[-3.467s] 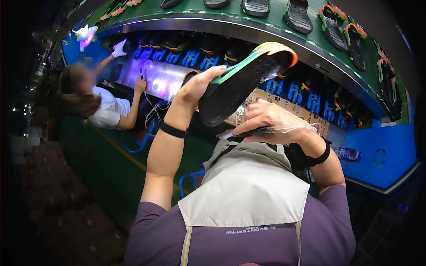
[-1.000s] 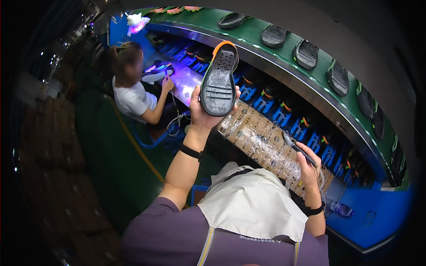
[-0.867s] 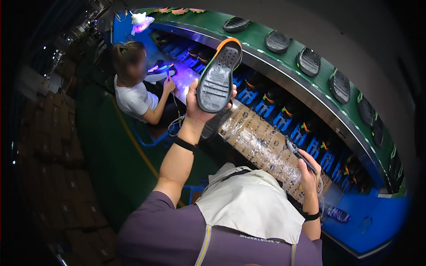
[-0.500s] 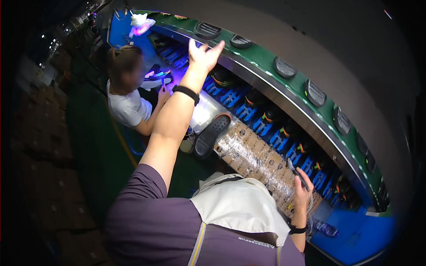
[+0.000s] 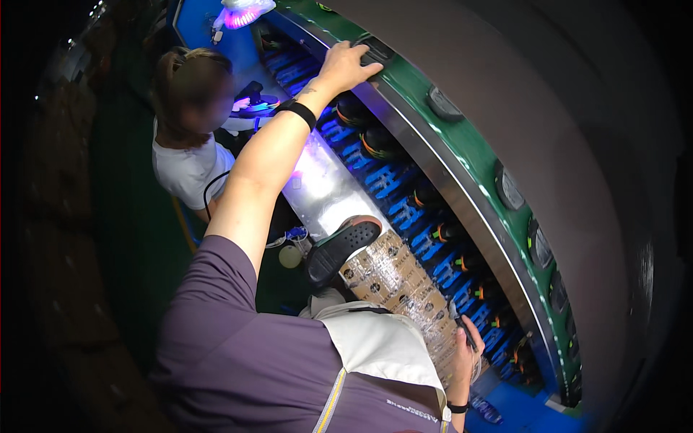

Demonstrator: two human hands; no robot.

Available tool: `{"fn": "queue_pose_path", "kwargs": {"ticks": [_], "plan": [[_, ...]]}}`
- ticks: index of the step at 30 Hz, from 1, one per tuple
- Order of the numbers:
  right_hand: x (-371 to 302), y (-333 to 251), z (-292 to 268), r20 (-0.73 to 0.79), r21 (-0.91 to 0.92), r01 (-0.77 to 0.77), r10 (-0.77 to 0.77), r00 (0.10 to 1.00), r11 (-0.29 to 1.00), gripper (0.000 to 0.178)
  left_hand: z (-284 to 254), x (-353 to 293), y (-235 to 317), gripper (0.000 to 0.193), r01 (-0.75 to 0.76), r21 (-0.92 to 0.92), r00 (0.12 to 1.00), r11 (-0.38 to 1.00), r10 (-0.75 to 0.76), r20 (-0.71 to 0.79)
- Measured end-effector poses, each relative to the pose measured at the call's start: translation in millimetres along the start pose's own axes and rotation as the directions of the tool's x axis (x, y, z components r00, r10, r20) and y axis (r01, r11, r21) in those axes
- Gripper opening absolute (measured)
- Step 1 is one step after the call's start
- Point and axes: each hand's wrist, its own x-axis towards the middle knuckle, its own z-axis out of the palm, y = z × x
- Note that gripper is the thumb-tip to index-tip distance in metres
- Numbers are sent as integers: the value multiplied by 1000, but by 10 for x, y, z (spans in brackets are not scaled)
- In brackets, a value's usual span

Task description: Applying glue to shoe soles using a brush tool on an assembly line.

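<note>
Overlapping a twelve-o'clock sole (image 5: 380, 50), judged light, bendy, best gripped edgewise, the left hand (image 5: 345, 66) is spread, fingers apart; a tool (image 5: 468, 336) is clamped by the right hand (image 5: 463, 355) at five.

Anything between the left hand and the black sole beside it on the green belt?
Nothing visible: the left hand reaches over the belt's metal edge, its fingers right at the black sole on the green belt. Whether they grip it, I cannot tell.
</note>
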Motion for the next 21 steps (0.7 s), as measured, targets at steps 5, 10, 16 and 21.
{"fn": "queue_pose_path", "kwargs": {"ticks": [5, 10, 16, 21], "plan": [[9, -148, 92, -98, -55, -62, 56, 994, 997, 34, 4, 415, 561, 56, -47, -343, 999, 938, 42, -21], [37, -161, 82, -105, -86, -82, 73, 992, 993, 32, 4, 1068, 10, 50, 30, -344, 993, 938, -67, -96], [183, 162, -488, 543, 222, -424, 250, 802, 878, 42, 464, 1361, -494, 47, 47, -128, 998, 991, -42, 42], [44, -165, 96, -34, -142, -121, 117, 993, 982, 33, 524, 1355, -371, 45, -108, -25, 991, 994, 110, 73]]}}
